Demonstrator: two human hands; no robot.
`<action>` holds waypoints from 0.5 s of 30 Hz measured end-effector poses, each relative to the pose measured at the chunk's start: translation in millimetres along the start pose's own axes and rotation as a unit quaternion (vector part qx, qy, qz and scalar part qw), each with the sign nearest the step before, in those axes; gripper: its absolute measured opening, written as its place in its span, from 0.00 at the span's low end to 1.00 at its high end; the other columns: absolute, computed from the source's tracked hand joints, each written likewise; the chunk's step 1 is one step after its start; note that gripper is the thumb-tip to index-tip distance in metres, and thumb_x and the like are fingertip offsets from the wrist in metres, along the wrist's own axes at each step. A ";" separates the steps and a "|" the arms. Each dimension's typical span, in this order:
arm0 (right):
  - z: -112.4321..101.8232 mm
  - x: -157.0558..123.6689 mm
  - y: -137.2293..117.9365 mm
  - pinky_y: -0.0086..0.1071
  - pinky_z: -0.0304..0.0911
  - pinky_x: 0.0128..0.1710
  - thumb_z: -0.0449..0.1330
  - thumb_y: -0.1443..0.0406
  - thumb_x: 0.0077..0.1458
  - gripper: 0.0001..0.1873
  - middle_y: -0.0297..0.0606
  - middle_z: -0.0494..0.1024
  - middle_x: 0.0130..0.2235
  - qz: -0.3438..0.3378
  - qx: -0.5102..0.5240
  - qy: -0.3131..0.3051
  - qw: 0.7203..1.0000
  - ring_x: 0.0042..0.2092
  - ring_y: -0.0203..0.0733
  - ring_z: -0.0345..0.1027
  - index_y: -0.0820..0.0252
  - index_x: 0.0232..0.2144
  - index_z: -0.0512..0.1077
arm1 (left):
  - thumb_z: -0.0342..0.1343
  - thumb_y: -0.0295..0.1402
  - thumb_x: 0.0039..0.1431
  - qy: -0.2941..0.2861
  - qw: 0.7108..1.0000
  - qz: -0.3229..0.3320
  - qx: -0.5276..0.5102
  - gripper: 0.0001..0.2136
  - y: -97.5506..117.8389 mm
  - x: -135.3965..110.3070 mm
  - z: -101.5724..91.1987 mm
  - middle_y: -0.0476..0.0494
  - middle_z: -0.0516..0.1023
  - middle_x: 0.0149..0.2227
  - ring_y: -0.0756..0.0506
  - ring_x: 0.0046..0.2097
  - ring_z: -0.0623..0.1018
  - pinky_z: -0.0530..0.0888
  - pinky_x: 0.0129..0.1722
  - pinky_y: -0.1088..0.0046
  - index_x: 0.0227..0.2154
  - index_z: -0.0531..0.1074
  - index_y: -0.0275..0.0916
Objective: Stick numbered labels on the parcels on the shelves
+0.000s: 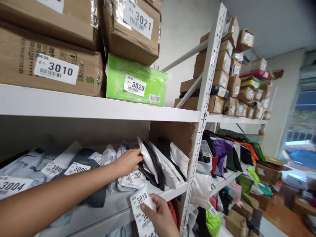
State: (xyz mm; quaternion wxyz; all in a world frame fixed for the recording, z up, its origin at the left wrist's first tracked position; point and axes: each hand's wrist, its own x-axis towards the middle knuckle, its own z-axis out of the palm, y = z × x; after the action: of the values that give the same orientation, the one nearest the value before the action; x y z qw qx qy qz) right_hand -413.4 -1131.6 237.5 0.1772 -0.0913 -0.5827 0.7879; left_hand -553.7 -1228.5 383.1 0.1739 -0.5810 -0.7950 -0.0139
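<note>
My left hand [129,161] reaches across the lower shelf, its fingers closed at the near edge of a white mailer bag [149,160]. That bag leans against a black mailer bag [159,168], with more white bags standing to the right. Below my left hand lies a parcel labelled 3017 [136,175]. In front of the shelf edge, my right hand [164,215] pinches a strip of printed labels [140,210] between thumb and fingers. The top label reads 3018, and my thumb covers part of the one beneath.
Bagged parcels labelled 3004, 3005 and 3006 [77,168] lie at left on the shelf. Above are cardboard boxes [61,70] and a green box [137,80]. A perforated white upright [206,72] stands at right, with another loaded rack beyond it.
</note>
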 end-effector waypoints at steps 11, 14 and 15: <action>5.1 42.3 -39.2 0.31 0.63 0.32 0.71 0.56 0.36 0.25 0.37 0.81 0.35 -0.116 0.160 0.058 0.979 0.31 0.40 0.72 0.58 0.38 0.74 | 0.49 0.25 0.52 -0.125 0.971 0.155 -0.131 0.24 -19.9 26.9 -15.0 0.42 0.74 0.51 0.41 0.49 0.74 0.70 0.50 0.67 0.54 0.64 0.42; -5.3 42.2 -48.6 0.32 0.64 0.33 0.72 0.58 0.33 0.23 0.35 0.81 0.30 -0.109 0.189 0.063 0.974 0.31 0.41 0.72 0.58 0.35 0.76 | 0.60 0.27 0.44 -0.141 0.968 0.170 -0.121 0.32 -21.5 35.9 -13.8 0.36 0.71 0.54 0.37 0.52 0.72 0.69 0.51 0.64 0.56 0.62 0.40; -7.6 40.8 -50.5 0.32 0.64 0.33 0.72 0.59 0.33 0.22 0.34 0.81 0.28 -0.104 0.194 0.057 0.974 0.31 0.41 0.72 0.58 0.34 0.77 | 0.61 0.27 0.45 -0.143 0.966 0.176 -0.121 0.29 -21.9 40.0 -12.8 0.37 0.72 0.53 0.38 0.51 0.73 0.69 0.51 0.66 0.54 0.66 0.39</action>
State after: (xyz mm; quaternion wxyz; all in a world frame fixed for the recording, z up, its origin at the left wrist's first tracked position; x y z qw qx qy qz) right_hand -439.6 -1096.2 285.7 0.3058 -0.0390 -0.4139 0.8565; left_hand -581.2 -1201.8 410.8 -0.0130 -0.7244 -0.6892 0.0044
